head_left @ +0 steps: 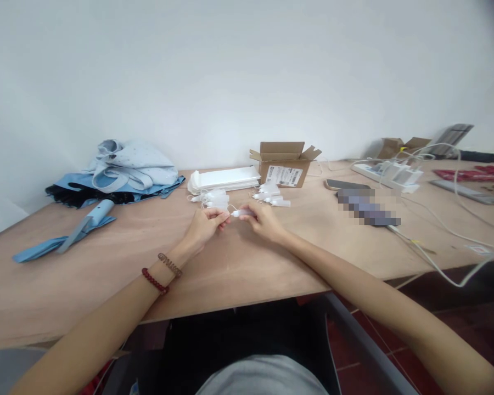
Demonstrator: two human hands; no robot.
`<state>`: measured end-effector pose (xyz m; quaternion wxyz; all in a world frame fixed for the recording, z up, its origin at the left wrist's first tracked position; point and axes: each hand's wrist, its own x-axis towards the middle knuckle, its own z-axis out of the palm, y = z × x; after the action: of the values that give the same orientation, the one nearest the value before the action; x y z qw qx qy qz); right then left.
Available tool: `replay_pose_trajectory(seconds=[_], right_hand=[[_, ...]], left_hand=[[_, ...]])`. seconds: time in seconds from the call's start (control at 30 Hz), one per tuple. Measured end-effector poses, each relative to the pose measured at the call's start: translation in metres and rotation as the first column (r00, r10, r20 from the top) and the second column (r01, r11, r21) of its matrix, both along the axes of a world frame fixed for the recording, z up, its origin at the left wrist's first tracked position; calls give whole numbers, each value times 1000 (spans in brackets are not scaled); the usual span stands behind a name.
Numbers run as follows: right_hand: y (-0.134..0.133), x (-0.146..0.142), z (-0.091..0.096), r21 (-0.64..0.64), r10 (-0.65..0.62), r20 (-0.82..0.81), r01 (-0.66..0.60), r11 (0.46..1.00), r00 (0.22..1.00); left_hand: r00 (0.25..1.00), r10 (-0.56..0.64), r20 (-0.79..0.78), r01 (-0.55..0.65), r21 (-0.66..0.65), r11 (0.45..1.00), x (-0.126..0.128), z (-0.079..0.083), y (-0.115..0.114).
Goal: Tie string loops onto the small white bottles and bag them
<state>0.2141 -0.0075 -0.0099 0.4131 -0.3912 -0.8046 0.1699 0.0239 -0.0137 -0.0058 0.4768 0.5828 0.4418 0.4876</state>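
Both my hands meet over the middle of the wooden table (239,269). My left hand (203,226) and my right hand (263,219) pinch the two ends of a small white plug-like part (241,212) with a thin white cord. Just beyond my fingers lie two loose heaps of the same small white parts (214,198), the second heap of white parts (271,196) sitting to the right. A stack of flat white packets (224,179) rests behind the heaps. Beside it stands an open cardboard box (285,164) with a label.
A pale blue folded umbrella and cloth (119,173) lie at the far left. To the right are a phone (348,185), a white power strip (389,173) with trailing white cables (436,230), another small cardboard box (397,147) and red items (473,174). A white wall stands behind.
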Motion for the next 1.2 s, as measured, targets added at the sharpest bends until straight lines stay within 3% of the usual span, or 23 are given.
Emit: replay_pose_trajectory(seconds=[0.13, 0.23, 0.37, 0.53, 0.8, 1.07, 1.2], right_hand=[[3, 1, 6, 16, -2, -3, 2, 1000, 1000], [3, 2, 12, 19, -4, -16, 4, 1000, 1000], [2, 2, 15, 1, -5, -26, 5, 1000, 1000], [3, 4, 9, 28, 1, -9, -1, 1000, 1000], [0, 5, -6, 128, 29, 110, -43, 991, 993], [7, 4, -3, 122, 47, 218, -75, 990, 975], [13, 9, 8, 165, 27, 228, -66, 984, 973]], left_hand=[[982, -89, 166, 112, -137, 984, -5, 7, 3], [971, -102, 216, 140, -168, 976, -9, 15, 4], [990, -83, 114, 96, -115, 989, -10, 19, 4], [996, -84, -29, 83, -33, 996, -8, 11, 4], [988, -98, -122, 85, -103, 991, -8, -3, 3], [972, -132, -192, 114, -102, 988, -16, 7, 14], [989, -32, -143, 33, 5, 999, -28, 19, 26]])
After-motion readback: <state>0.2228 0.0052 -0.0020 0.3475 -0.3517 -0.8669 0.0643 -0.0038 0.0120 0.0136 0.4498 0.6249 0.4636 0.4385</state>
